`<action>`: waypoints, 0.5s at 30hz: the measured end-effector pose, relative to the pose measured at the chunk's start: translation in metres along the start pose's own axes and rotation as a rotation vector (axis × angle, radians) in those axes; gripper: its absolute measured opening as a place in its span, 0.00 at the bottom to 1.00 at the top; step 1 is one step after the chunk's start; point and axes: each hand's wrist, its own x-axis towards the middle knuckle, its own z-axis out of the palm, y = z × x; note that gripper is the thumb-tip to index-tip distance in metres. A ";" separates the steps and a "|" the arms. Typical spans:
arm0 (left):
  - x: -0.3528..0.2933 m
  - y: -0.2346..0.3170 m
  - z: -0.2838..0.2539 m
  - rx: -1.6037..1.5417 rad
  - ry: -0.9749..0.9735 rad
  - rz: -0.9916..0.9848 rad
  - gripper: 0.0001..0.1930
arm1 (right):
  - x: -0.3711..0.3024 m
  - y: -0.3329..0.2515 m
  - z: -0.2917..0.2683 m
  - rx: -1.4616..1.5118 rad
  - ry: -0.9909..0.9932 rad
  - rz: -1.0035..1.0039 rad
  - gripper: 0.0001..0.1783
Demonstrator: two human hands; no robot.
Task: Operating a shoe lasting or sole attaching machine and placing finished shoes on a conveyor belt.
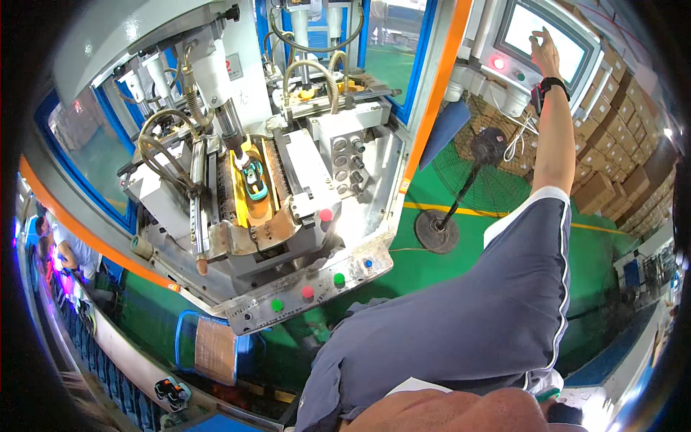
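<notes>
1. Green floor runs beneath a workshop of machines, with stacked cardboard boxes between two and three o'clock from the middle of the view.
2. Toward two o'clock, a grey-framed touchscreen glows white; the right hand is directly in front of it, overlapping its surface.
3. That hand grasps nothing: its index finger stretches up to the screen and the thumb stands apart. Whether the fingertip actually presses the glass, I cannot tell. Of the two hands, the left lies out of view, so its state cannot be told.
4. A dark band circles the right wrist, and the bare forearm rises from a grey sleeve edged in white.
5. Near the hand, at its nine o'clock, a lit red button sits below the screen; a dark green one is closer, between seven and eight.
6. Well apart from the hand, toward its eight o'clock, a teal-and-black shoe-shaped piece lies in the yellow-lined slot of a large machine.
7. Toward seven o'clock from the middle, the machine's front panel carries green, red and blue buttons.
8. A standing fan is at the hand's seven o'clock; another person is at the view's nine o'clock edge.
</notes>
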 end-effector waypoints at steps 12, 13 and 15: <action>0.009 0.015 -0.004 0.248 -0.050 0.073 0.29 | 0.000 0.013 -0.010 0.013 0.023 -0.013 0.23; 0.009 0.015 -0.006 0.273 -0.054 0.073 0.30 | -0.001 0.011 -0.007 0.000 0.011 0.020 0.21; 0.010 0.018 -0.006 0.308 -0.058 0.080 0.30 | 0.000 0.010 -0.004 -0.005 0.006 0.048 0.19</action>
